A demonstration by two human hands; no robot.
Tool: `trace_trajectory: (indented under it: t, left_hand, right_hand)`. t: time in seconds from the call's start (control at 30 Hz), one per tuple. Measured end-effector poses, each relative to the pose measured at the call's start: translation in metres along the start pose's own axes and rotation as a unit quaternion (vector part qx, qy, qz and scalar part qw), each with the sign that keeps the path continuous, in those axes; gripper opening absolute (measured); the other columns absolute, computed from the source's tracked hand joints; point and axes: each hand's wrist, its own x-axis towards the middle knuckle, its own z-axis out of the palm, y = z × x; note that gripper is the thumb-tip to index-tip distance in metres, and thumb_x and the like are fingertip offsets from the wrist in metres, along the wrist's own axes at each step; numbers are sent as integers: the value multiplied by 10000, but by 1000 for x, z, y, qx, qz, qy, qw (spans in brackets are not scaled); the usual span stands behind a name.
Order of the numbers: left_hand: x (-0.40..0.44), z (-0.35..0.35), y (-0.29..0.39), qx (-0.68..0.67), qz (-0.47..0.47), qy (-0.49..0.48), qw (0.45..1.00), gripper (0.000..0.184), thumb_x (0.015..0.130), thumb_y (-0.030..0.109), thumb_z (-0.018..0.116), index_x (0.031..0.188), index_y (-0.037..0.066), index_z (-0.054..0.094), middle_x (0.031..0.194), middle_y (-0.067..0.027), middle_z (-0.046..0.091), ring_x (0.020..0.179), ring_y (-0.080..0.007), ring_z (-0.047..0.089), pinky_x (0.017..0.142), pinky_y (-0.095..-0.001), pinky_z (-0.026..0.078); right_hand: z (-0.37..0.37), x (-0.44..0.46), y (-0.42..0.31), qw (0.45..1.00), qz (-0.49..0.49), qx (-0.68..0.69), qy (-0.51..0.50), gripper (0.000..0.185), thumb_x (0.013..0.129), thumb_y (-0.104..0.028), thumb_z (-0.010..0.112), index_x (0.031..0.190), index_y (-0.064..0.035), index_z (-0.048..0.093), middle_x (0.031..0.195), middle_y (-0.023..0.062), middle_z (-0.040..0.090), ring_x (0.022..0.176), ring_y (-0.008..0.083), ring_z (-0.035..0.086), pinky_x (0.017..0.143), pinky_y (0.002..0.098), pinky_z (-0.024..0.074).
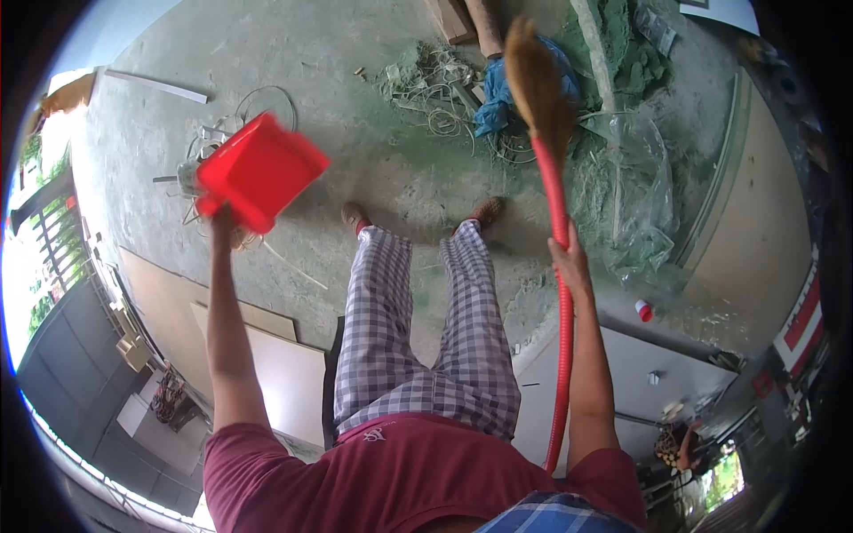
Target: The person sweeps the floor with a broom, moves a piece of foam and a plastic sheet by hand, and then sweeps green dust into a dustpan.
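A red dustpan [267, 169] is raised at the left, slightly blurred, with my left hand [222, 218] closed round its handle. At the right, my right hand [569, 258] grips the long red handle of a broom [553, 191]. The broom's brown bristles [533, 84] point away from me, beside a blue plastic bag [498, 102] and tangled debris [435, 89]. Some of the fingers of both hands are hidden by the handles.
Green netting [622, 53] and clear plastic sheet [649, 195] lie at the right. Boards [284, 373] lie at the lower left. A red and white cup-like item [643, 310] is on the floor. Another person [684, 449] shows at the lower right edge.
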Motion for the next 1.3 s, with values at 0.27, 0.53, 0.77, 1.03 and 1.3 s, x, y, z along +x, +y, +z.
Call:
trace_trajectory:
  t: [0.27, 0.53, 0.77, 1.03, 1.3]
  left_hand:
    - [117, 182, 160, -135, -171, 90, 972, 268, 660, 187, 582, 892, 68, 523, 775, -128, 588, 726, -279, 589, 654, -371, 451]
    - [115, 316, 68, -148, -147, 65, 976, 354, 693, 222, 570, 1019, 87, 535, 947, -129, 576, 902, -273, 568, 772, -350, 438]
    - [180, 366, 38, -393, -150, -81, 904, 299, 790, 102, 554, 1079, 38, 513, 916, -50, 570, 815, -106, 544, 704, -260, 462]
    - [185, 425, 123, -508, -164, -104, 839, 352, 761, 37, 575, 1104, 38, 492, 915, -38, 567, 824, -90, 533, 688, -237, 463]
    - [199, 485, 263, -460, -62, -99, 880, 286, 791, 54, 549, 1071, 56, 492, 982, -37, 566, 822, -112, 570, 681, -251, 473]
  right_hand:
    - [-44, 117, 13, 995, 24, 84, 39, 532, 839, -208, 497, 1317, -174, 266, 712, -4, 458, 442, 69, 426, 381, 215, 374]
    - [-25, 254, 59, 993, 23, 29, 108, 534, 863, -225, 485, 1331, -178, 232, 605, -38, 387, 425, 41, 377, 360, 187, 338]
    - [-5, 361, 61, 987, 5, -67, 146, 588, 847, -234, 505, 1349, -132, 218, 748, 7, 463, 475, 63, 397, 420, 203, 359]
    - [-13, 430, 84, 967, 28, -232, 105, 591, 841, -305, 494, 1343, -139, 230, 819, 68, 529, 479, 122, 452, 437, 251, 401]
    - [-2, 435, 96, 976, 58, -208, 23, 579, 844, -280, 495, 1336, -149, 217, 641, 37, 457, 434, 130, 441, 394, 268, 396]
